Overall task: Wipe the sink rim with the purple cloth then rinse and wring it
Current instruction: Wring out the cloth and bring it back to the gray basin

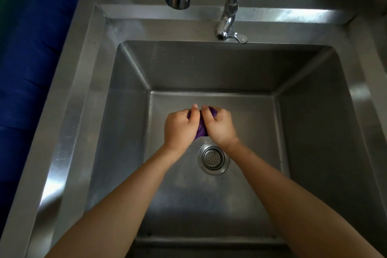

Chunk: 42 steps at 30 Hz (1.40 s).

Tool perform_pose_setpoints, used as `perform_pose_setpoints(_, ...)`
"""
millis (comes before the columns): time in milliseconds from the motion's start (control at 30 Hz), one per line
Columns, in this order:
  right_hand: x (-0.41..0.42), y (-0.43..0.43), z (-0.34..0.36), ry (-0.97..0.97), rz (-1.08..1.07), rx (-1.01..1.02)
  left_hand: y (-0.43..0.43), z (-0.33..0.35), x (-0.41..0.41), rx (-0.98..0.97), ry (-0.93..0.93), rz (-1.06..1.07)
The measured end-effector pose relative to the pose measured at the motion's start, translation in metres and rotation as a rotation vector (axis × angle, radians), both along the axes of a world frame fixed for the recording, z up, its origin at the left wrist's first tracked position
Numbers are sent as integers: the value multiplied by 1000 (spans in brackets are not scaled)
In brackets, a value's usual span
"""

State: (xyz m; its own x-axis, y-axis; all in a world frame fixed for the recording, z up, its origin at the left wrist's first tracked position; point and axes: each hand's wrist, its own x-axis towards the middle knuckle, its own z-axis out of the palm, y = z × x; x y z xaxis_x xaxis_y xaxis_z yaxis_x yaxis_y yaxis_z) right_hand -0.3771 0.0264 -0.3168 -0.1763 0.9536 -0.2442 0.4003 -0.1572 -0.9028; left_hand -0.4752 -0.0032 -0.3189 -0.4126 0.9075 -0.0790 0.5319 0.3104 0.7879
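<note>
Sink (pixel 62 153) brushed steel, dull sheen; taps (pixel 230 19) glossy chrome; purple cloth (pixel 201 130) ribbed fabric.

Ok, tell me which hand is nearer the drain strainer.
Right. The right hand sits just beyond the drain strainer, its wrist over the strainer's far edge; the left hand is beyond it and off to the left. Both grip the purple cloth.

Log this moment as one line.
stage: wringing | left hand: grips purple cloth | right hand: grips purple cloth | place: over sink basin, beyond drain strainer | water: none seen running
</note>
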Motion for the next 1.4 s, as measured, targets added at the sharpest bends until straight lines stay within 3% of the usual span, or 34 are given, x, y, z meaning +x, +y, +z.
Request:
perform_pose_setpoints(133, -4, 3, -8, 6, 16, -204, -3, -11, -4, -58, -44, 9)
perform_pose_setpoints(267, 6, 7, -5, 39, 17, -504, -4, -19, -9, -263, -257, 63)
perform_pose_setpoints(333, 9, 9, -6, 8, 25, -461, -7, -19, -8, -381, -532, 142)
perform_pose_setpoints(400, 6, 6, -4, -174, 143, -278, -8, -13, -7, -514, -889, 298)
perform_pose_setpoints(433, 3, 1, -3, -265, 201, -195, -7, -11, -5, -541, -962, 373)
perform_pose_setpoints(467, 0, -4, -2, -337, 240, -124, -5, -11, -3, -543, -933, 426)
perform_pose_setpoints(533, -4, -11, 4, -414, 228, -32, -1, -11, 5, -499, -700, 489)
perform_pose_setpoints(667, -2, -10, 11, -442, 126, -1, 3, -11, 17, -344, -361, 457)
perform_pose_setpoints(900, 1, -1, 24, -270, 84, -212, 4, 6, 17, -53, 46, 207)
perform_pose_setpoints(1067, 0, 6, 25, -167, 39, -442, 9, 14, 9, 85, 165, 14)
perform_pose_setpoints(1267, -3, -4, 21, 140, -4, -745, 9, 21, -5, 187, 224, -207)
perform_pose_setpoints(1400, -4, -5, 17, 176, 31, -745, 3, 16, -11, 166, 187, -188)
